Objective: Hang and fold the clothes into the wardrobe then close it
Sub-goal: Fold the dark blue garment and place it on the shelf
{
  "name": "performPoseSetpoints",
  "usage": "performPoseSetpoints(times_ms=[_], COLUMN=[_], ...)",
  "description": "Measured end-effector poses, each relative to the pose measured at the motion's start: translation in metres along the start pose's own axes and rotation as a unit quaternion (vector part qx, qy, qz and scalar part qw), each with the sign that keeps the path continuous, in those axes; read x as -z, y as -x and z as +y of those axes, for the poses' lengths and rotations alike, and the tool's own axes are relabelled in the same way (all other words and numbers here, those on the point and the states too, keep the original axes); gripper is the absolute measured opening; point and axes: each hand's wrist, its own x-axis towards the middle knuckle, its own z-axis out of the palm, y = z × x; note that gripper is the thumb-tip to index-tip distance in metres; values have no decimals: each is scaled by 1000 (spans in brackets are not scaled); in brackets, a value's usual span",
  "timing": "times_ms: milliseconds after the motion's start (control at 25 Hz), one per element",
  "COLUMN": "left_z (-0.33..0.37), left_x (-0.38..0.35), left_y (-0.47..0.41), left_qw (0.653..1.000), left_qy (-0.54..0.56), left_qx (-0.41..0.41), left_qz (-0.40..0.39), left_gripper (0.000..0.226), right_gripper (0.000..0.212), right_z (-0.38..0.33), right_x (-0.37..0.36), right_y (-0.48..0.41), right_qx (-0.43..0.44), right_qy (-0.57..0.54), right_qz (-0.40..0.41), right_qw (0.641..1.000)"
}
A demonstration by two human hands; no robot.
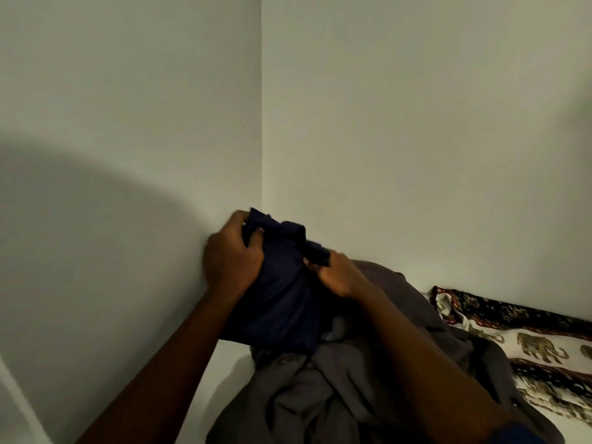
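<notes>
A navy garment (282, 283) is gripped by the left hand (230, 254) and pinched by the right hand (336, 274), raised over a grey clothes pile (320, 395); its shape is obscured by dimness.

Dim indoor view with a flat, yellowish-grey cast. A broad, soft-edged shadow (80, 251) curves across the lower part of the left wall (128, 75). The right wall (416, 123) is lit more evenly, with a faint darker smudge at its far right edge. The dark blue cloth (282, 302) shows almost no detail. The left hand (230, 261) and right hand (339, 277) gripping it have slightly smeared outlines. The grey clothes (320, 395) below look murky, and the bottom corners turn soft.
</notes>
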Motion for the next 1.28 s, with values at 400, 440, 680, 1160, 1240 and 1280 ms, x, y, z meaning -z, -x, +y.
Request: performPoseSetpoints(times_ms=[400,440,680,1160,1240,1280], left_z=[-69,-74,-92,-65,-73,-74], left_x=[-43,-49,-96,-120,-120,-121], left_y=[32,33,7,43,35,33], left_qw=[965,963,964,855,842,836], left_qy=[-191,-193,-194,-239,-278,-296], left_qx=[101,106,82,-32,-42,-45], left_qz=[-145,-155,-162,-459,-460,-460], left_gripper=[19,21,26,88,102,106], right_gripper=[37,41,35,77,78,79], right_z=[14,19,66,82,82,83], right_x=[4,4,-25,-28,-24,-22], right_y=[17,11,-42,-23,-12,-7], right_qx=[-168,-173,-194,-219,-215,-218], right_qy=[167,168,78,5,49,65], right_qz=[-199,-204,-26,119,111,106], right_qw=[951,949,978,969,969,968])
